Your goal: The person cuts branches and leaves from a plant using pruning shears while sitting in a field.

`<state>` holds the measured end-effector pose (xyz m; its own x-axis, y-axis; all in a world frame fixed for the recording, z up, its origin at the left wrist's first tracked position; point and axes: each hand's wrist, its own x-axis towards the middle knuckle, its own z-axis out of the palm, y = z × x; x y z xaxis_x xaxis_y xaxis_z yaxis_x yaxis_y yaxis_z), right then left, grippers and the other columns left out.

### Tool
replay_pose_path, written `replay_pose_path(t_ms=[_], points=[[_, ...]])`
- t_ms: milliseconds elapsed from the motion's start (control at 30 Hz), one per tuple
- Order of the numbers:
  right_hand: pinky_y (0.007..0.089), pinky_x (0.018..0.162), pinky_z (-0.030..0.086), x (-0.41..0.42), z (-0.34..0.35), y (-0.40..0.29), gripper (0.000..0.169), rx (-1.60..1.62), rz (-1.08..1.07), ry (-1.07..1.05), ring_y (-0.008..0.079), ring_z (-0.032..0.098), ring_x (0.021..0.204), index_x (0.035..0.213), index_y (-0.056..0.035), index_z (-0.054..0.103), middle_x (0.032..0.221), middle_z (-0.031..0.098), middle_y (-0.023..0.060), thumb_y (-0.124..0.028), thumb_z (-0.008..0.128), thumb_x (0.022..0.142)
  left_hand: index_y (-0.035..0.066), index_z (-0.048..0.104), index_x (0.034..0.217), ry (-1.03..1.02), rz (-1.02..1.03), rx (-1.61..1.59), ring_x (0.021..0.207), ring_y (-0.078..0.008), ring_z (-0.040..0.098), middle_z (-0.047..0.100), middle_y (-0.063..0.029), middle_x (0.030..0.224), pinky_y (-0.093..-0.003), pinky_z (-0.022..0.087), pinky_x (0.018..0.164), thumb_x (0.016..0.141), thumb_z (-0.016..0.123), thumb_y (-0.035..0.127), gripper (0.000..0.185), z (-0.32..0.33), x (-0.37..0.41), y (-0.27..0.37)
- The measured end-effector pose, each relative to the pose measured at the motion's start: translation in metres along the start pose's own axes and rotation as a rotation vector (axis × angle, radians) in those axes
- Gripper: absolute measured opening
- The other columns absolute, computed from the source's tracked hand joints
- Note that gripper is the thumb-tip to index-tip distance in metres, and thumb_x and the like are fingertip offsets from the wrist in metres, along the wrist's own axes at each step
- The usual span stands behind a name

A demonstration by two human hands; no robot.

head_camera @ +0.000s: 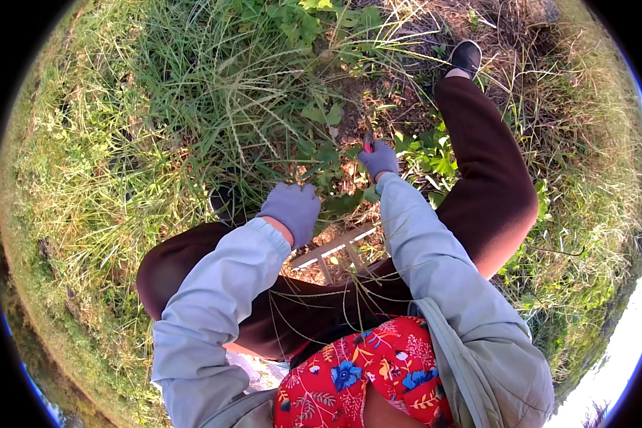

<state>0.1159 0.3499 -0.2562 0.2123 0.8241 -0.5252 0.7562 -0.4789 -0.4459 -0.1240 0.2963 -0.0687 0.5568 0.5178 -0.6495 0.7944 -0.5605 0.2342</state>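
Note:
My left hand (pixel 294 211), in a grey-purple knit glove, is curled at the near edge of a clump of tall green grass (pixel 230 101). Its fingers appear closed on grass stems, though the back of the hand hides most of the grip. To the right, my gloved right hand (pixel 381 159) grips the red handle of a hand tool (pixel 369 144). The tool's dark working end points away from me at bare soil and blends into it, so its exact kind is unclear. Lobed green leaves (pixel 326 155) grow between the two hands.
A low wooden frame (pixel 334 246), perhaps a stool, lies beneath my legs. My right leg (pixel 487 176) stretches forward, ending in a dark shoe (pixel 465 56); the left knee (pixel 171 262) is bent. Seed-headed grass stalks (pixel 358 294) cross my lap. Dry grass (pixel 583 134) covers the right side.

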Motion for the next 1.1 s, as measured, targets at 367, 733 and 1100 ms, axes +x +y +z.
replay_pose_path(t_ms=[367, 733, 1100], points=[[0.045, 0.085, 0.05, 0.035, -0.003, -0.071, 0.066, -0.415, -0.007, -0.035, 0.0313, 0.063, 0.103, 0.12, -0.0147, 0.056, 0.117, 0.058, 0.0149, -0.057, 0.069, 0.071, 0.005, 0.056, 0.12, 0.061, 0.018, 0.061, 0.117, -0.0274, 0.05, 0.051, -0.0132, 0.129, -0.038, 0.04, 0.092, 0.074, 0.068, 0.023, 0.051, 0.007, -0.012, 0.011], [0.0428, 0.084, 0.051, 0.067, 0.01, -0.09, 0.029, -0.322, -0.151, -0.076, 0.0318, 0.065, 0.099, 0.107, -0.0141, 0.065, 0.105, 0.066, 0.0158, -0.026, 0.066, 0.08, 0.0, 0.057, 0.116, 0.096, 0.041, 0.036, 0.116, -0.0305, 0.048, 0.051, -0.0172, 0.127, -0.0406, 0.038, 0.094, 0.077, 0.061, 0.017, 0.044, 0.005, -0.017, 0.014], [0.0389, 0.076, 0.054, 0.092, -0.032, -0.098, 0.064, -0.126, -0.038, 0.414, 0.0276, 0.065, 0.091, 0.111, -0.0122, 0.061, 0.104, 0.063, 0.0154, -0.055, 0.073, 0.065, -0.001, 0.056, 0.12, 0.127, 0.052, 0.086, 0.116, -0.0302, 0.049, 0.05, -0.0175, 0.129, -0.0407, 0.038, 0.096, 0.079, 0.059, 0.016, 0.045, -0.002, -0.018, 0.018]])
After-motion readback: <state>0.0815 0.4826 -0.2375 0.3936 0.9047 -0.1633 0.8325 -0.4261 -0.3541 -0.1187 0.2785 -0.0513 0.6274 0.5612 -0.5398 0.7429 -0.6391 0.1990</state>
